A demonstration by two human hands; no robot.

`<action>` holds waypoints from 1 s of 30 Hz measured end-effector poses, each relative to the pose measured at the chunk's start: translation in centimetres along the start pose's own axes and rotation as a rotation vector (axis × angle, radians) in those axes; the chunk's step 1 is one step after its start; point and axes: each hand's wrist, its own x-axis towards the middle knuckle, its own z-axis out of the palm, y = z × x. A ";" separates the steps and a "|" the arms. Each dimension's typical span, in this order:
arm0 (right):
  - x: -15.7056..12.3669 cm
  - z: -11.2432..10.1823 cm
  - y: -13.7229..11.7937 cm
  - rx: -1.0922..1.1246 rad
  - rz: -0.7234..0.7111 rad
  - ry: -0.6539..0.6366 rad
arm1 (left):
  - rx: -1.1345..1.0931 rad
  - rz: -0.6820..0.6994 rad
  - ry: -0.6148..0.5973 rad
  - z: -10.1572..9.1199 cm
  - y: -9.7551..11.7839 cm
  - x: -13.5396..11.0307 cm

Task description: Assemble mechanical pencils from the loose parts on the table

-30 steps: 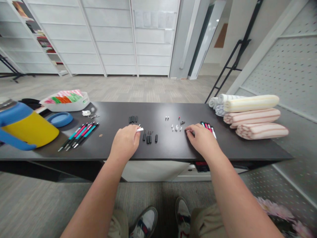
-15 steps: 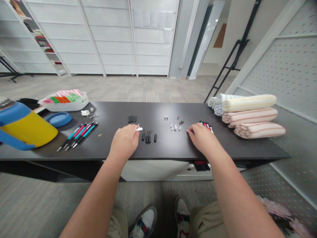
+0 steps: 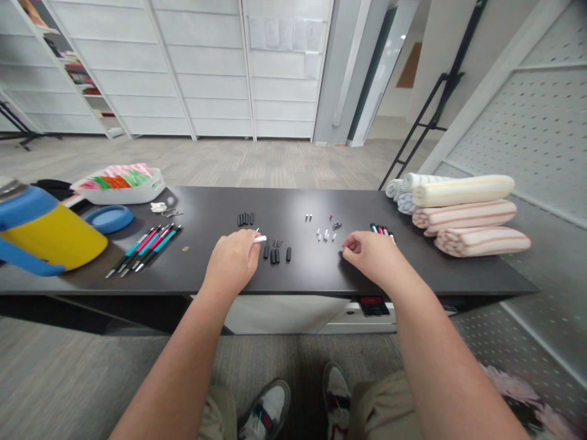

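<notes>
Just left of the black sleeves, your L hand is pinched on the white tube, so obv that's the nearer hand. Your R hand is well apart, off to the right, fingers curled; can't tell if they meet or hold anything tbh. Tube's long axis runs approx. sideways, free end pointing right, twd your R hand.

Dark tabletop, white basket and pens at left, black tubes mid-table, rolled towels at right
</notes>
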 end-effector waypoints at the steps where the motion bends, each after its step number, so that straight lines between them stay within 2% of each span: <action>1: 0.1 0.1 0.0 -0.013 -0.008 -0.005 | 0.002 0.002 0.001 0.0 0.0 0.0; 6: 0.3 0.5 0.2 -0.011 -0.027 -0.033 | 0.012 0.001 0.001 -0.1 0.1 0.0; 14: 0.0 0.3 1.3 0.175 0.054 -0.062 | 0.013 0.016 0.019 0.1 0.0 0.0; 19: -0.4 0.0 1.1 0.154 0.009 -0.056 | 0.024 0.002 0.002 0.2 0.0 0.0; 21: -0.3 0.0 0.8 0.129 -0.028 -0.023 | 0.025 0.000 -0.001 0.1 0.0 0.1; 26: 0.6 0.9 -0.9 0.103 -0.217 0.204 | 0.013 0.006 0.002 0.1 0.2 0.0; 30: 1.4 2.2 -2.1 0.038 -0.288 0.251 | 0.016 0.014 0.001 0.1 0.2 0.0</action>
